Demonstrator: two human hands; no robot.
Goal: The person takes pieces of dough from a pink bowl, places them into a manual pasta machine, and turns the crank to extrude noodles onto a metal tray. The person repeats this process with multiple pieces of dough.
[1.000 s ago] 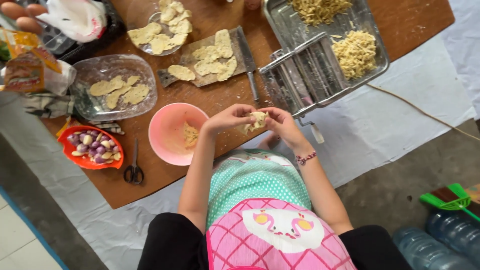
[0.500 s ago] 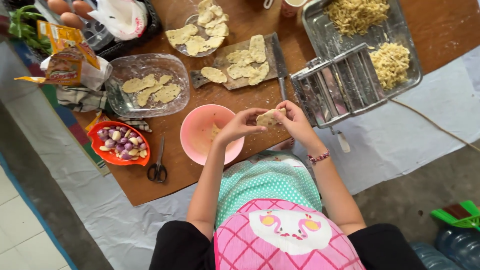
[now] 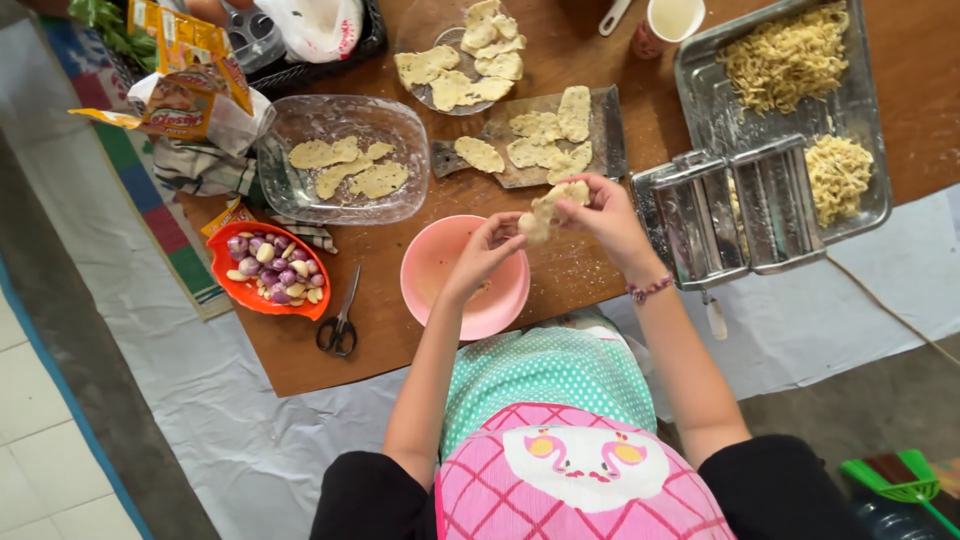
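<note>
We take the pink bowl (image 3: 465, 280) as our landmark. Just above its upper right rim, both hands pinch 1 flat piece of pale dough (image 3: 545, 208): the left hand (image 3: 487, 255) closes its fingertips on the lower end, and the right hand (image 3: 605, 215) grips the upper end. Our fingers cover part of the dough, so its full outline stays hidden.

Left of the bowl lie black scissors (image 3: 340, 318), and further left sits an orange dish (image 3: 268, 272) of small purple and white bulbs; we cannot tell which kind. Up and to the left of the bowl stands a clear glass dish (image 3: 345, 160) with 3 or 4 dough flats. Straight above the bowl, a wooden board (image 3: 545, 140) carries more flats, and beyond it a glass plate (image 3: 460, 60) is partly buried under others. Right of the bowl stands a metal pasta roller (image 3: 745, 210), blocking part of the steel tray (image 3: 790, 110) of cut noodles behind it. A cup (image 3: 668, 20) is cut off at the top edge.
</note>
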